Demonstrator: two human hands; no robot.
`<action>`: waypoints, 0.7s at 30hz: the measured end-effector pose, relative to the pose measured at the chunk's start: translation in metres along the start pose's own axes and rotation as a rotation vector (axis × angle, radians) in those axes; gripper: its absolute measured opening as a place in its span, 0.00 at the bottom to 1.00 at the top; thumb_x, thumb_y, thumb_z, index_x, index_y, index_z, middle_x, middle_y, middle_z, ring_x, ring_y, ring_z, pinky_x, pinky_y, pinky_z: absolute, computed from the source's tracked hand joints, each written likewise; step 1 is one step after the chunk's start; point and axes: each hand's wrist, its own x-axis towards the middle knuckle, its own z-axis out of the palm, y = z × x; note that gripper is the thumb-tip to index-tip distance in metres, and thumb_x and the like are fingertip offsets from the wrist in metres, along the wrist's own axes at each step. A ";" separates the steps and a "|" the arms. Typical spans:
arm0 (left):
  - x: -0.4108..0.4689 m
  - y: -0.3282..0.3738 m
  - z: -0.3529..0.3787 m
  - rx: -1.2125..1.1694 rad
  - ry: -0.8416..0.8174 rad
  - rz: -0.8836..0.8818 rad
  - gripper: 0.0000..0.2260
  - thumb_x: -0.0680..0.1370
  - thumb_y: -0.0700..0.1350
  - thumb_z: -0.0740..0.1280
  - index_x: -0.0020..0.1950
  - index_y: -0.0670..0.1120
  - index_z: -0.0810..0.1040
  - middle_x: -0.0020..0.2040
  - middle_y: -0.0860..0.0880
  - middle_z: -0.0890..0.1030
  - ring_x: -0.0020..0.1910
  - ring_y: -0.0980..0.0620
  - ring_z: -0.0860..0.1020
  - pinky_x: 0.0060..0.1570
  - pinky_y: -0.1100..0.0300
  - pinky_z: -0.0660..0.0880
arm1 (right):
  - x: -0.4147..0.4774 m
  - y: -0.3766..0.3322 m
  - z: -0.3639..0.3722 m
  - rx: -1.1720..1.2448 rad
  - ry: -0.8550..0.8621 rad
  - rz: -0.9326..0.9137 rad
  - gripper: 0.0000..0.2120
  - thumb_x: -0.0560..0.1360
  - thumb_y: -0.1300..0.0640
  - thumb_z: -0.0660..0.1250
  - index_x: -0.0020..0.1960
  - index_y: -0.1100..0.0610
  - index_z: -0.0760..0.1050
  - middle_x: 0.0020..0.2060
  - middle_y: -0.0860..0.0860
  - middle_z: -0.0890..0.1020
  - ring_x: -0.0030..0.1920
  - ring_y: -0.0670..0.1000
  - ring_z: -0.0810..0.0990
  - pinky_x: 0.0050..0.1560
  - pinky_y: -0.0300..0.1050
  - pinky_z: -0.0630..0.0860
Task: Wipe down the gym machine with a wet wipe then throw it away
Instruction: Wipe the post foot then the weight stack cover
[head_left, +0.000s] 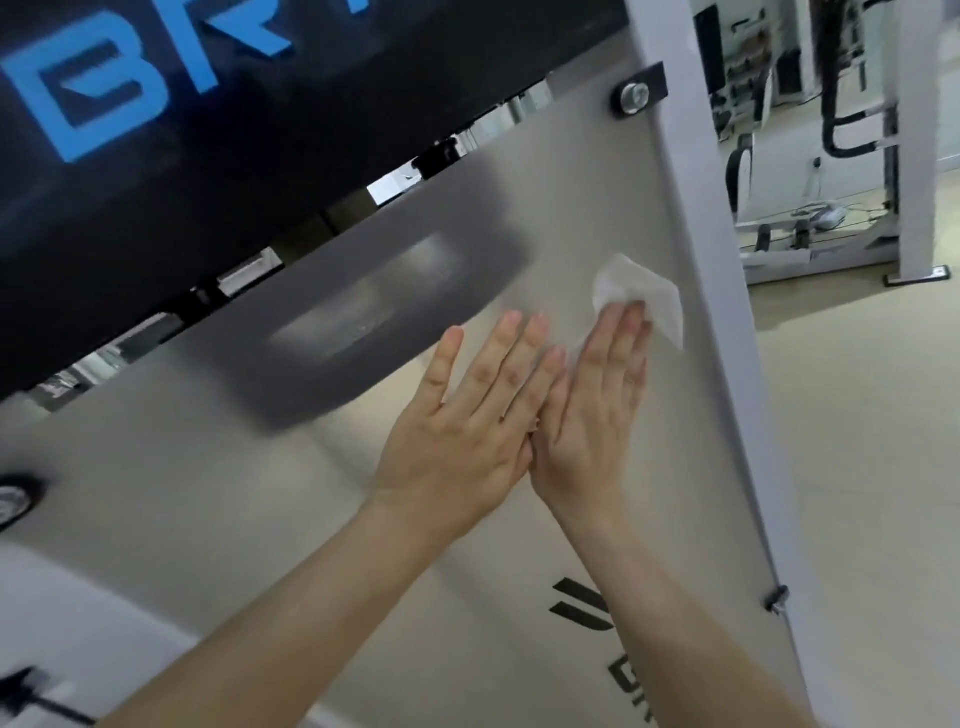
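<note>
Right hand (592, 410) flat, fingers straight, pressing wipe (649, 296) onto machine panel (571, 182) below bolt (634, 96) | left hand (467, 415) flat, holding nothing, touching panel lower-left of bolt | wiping seemingly underway; binning not yet done, no bin in sight

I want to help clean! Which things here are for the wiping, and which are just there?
For the job: wet wipe, right hand pressing it, left hand, grey machine panel.
Just there: other gym equipment behind, floor.

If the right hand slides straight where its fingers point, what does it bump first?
The right hand would probably meet the grey frame post beside the panel, wet wipe under it; depth is unclear.
</note>
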 end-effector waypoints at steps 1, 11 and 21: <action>-0.003 -0.002 -0.002 -0.025 0.006 -0.014 0.27 0.81 0.52 0.57 0.78 0.42 0.59 0.78 0.43 0.58 0.77 0.45 0.56 0.75 0.43 0.50 | 0.007 -0.009 -0.001 -0.012 -0.011 -0.099 0.29 0.81 0.52 0.45 0.78 0.66 0.47 0.78 0.61 0.51 0.79 0.57 0.47 0.77 0.51 0.44; -0.031 -0.016 -0.013 -0.154 0.125 -0.025 0.22 0.81 0.48 0.58 0.74 0.43 0.68 0.74 0.44 0.68 0.74 0.46 0.65 0.71 0.44 0.63 | -0.048 0.033 -0.002 -0.014 -0.024 0.357 0.31 0.81 0.53 0.46 0.77 0.64 0.37 0.78 0.61 0.42 0.78 0.56 0.40 0.77 0.57 0.42; -0.108 -0.034 -0.042 -0.451 0.247 -0.310 0.17 0.80 0.42 0.64 0.69 0.46 0.74 0.69 0.41 0.73 0.66 0.43 0.73 0.65 0.47 0.71 | -0.079 -0.025 0.002 -0.294 -0.331 -1.131 0.24 0.78 0.49 0.58 0.72 0.56 0.69 0.74 0.54 0.67 0.76 0.59 0.60 0.72 0.71 0.49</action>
